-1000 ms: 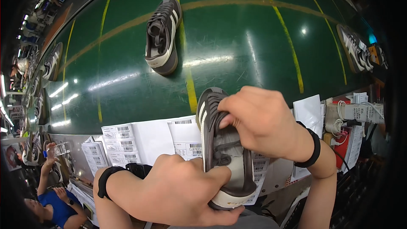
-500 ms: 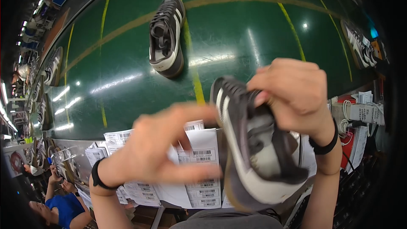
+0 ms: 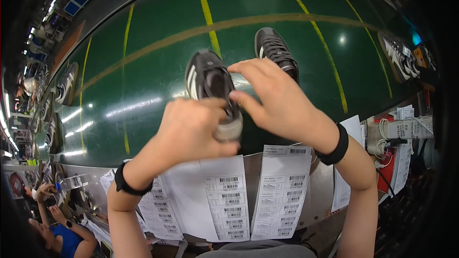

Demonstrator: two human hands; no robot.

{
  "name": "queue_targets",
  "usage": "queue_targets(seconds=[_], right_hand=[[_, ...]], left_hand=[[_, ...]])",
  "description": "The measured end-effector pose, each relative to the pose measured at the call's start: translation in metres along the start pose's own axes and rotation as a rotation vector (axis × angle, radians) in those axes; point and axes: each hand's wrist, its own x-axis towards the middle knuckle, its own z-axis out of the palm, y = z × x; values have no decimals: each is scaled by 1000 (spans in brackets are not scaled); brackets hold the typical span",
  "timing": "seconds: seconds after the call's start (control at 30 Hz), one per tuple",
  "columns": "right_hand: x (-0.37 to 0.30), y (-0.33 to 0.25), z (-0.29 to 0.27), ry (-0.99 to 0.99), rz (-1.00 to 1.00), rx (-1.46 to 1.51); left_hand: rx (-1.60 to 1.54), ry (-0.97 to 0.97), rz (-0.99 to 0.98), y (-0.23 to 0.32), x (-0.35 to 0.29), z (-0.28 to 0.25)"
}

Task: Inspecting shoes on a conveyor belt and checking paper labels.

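Note:
A black sneaker (image 3: 193, 82) with white side stripes is over the near part of the green surface, toe pointing away and blurred near its pale heel. My left hand (image 3: 191, 126) closes on its heel end, with fingertips at the shoe opening. On the shoe's right side, my right hand (image 3: 275, 93) has thumb and forefinger apart at the collar; whether they touch it I cannot tell. Just beyond the right hand stands a second black sneaker (image 3: 275, 51), laced, its heel partly hidden by that hand.
Sheets of printed labels (image 3: 282, 191) lie along the near metal edge. More sneakers stand at the far left (image 3: 66, 83) and far right (image 3: 394, 57). White cables (image 3: 382, 138) and a red box (image 3: 386, 174) sit at right. A person in blue (image 3: 71, 241) is at lower left.
Both hands have moved away from my body, over the green surface. One sneaker now stands farther right, the other is between my hands. A label sheet has come into sight.

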Motion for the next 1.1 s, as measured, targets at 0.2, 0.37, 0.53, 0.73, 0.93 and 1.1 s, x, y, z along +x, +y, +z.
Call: queue_targets(seconds=[0.2, 0.37, 0.53, 0.73, 0.93, 1.1], right_hand=[[-36, -49, -9, -178, -42, 73], [-27, -36, 0, -102, 19, 220], [-16, -18, 4, -280, 418, 451], [-7, -29, -6, -126, 157, 163], [29, -48, -10, 108, 34, -311], [-58, -101, 30, -650, 264, 241]], left_hand=[[-296, -229, 140, 64, -49, -36], [-288, -338, 170, 67, -52, -37], [-431, -28, 181, 57, -58, -22], [-397, 11, 104, 61, -63, -18], [249, 351, -349, 21, -160, -40], [58, 25, -1144, 9, -289, -21]])
